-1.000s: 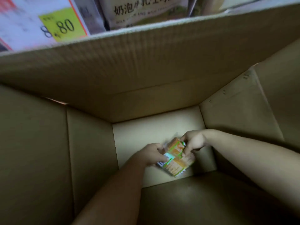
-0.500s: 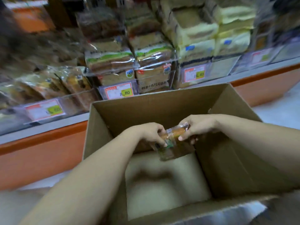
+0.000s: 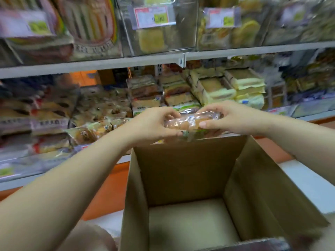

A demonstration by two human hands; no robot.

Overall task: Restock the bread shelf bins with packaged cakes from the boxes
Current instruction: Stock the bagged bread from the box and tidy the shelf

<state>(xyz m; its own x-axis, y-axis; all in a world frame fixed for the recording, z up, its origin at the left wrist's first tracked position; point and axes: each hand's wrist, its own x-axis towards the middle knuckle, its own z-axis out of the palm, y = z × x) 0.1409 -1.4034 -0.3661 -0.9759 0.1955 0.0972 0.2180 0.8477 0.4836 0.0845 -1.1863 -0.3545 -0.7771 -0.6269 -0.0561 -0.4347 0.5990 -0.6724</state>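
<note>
A small stack of packaged cakes [image 3: 188, 123] in clear wrap is held between both hands, above the far rim of an open cardboard box [image 3: 183, 171]. My left hand [image 3: 154, 124] grips the stack's left end, and my right hand [image 3: 230, 118] grips its right end with the thumb on the front. The box's floor shows bare cardboard. Just behind the stack, the lower shelf bins [image 3: 163, 95] hold several rows of wrapped cakes and bread.
An upper shelf [image 3: 181, 59] with clear-fronted bins and price tags [image 3: 154, 17] runs overhead. Pale sandwich-cake packs [image 3: 226, 87] fill the bin to the right, darker bread packs [image 3: 54, 120] the left. An orange base panel [image 3: 108, 187] runs below the shelf.
Both hands have lifted the cake stack from the bottom of the box, up past its rim, to the front of the lower shelf bins. My view has risen from inside the box.
</note>
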